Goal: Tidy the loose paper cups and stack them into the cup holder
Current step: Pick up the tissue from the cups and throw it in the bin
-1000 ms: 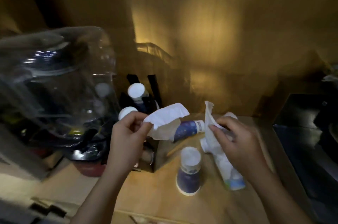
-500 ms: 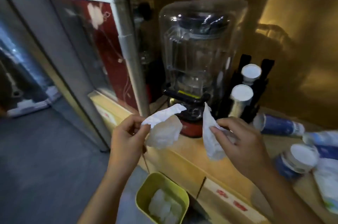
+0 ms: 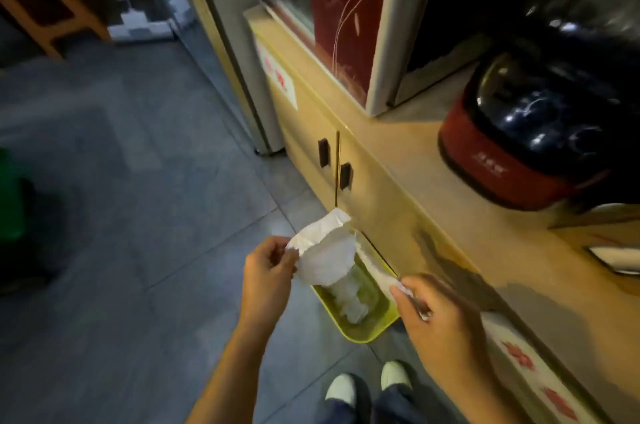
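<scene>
My left hand pinches a crumpled white wrapper by its edge, held above a yellow-green bin on the floor. My right hand grips a second white wrapper strip that hangs over the bin's right rim. Crumpled white plastic lies inside the bin. No paper cups and no cup holder are in view.
A tan counter with cabinet doors runs along the right. A red-based blender stands on it, beside a red-fronted cabinet. Grey floor tiles spread left. My white shoes stand near the bin.
My view has swung down and left from the counter with the cups to the floor. Both hands, still holding the wrappers, have come over the yellow-green bin.
</scene>
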Available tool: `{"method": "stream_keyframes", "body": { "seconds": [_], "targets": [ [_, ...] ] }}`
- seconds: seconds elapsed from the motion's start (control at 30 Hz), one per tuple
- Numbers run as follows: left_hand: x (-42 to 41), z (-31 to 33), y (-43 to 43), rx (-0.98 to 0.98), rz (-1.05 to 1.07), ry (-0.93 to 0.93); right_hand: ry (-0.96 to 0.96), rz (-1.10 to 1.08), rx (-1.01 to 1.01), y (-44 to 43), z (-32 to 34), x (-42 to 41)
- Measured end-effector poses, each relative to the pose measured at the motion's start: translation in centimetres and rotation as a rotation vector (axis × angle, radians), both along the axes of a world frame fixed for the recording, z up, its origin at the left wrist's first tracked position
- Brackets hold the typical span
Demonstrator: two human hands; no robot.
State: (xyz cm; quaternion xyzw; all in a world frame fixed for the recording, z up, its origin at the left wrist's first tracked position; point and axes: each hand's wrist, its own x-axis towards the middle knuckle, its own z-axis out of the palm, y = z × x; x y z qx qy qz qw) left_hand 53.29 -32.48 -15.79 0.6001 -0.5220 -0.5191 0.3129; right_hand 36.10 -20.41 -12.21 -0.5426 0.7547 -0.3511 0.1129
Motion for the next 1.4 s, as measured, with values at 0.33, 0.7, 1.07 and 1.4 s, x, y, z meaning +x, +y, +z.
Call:
{"method": "stream_keyframes", "body": {
  "seconds": [0.33,0.7,1.07,1.4],
  "targets": [
    [-4.8,-23.0,2.5,0.475,0.124,-0.232,-0.159,-0.054,0.609,-3.7,-23.5,-2.4],
    [-7.1,-33.6,3.6,0.435,-0.585,-0.750,-0.108,0.090,0.991,-5.7,-35.9,-3.8],
    [-3.7,-22.2,-1.4,0.211,-0.626,-0.783,0.125,0.289,0.967,-8.8,-26.5,-3.1],
    [-2.3,-1.7,-4.9,-0.004,-0.579,-0.584,0.113,0.195,0.556,-11.0,-4.7,-2.6]
  ]
}}
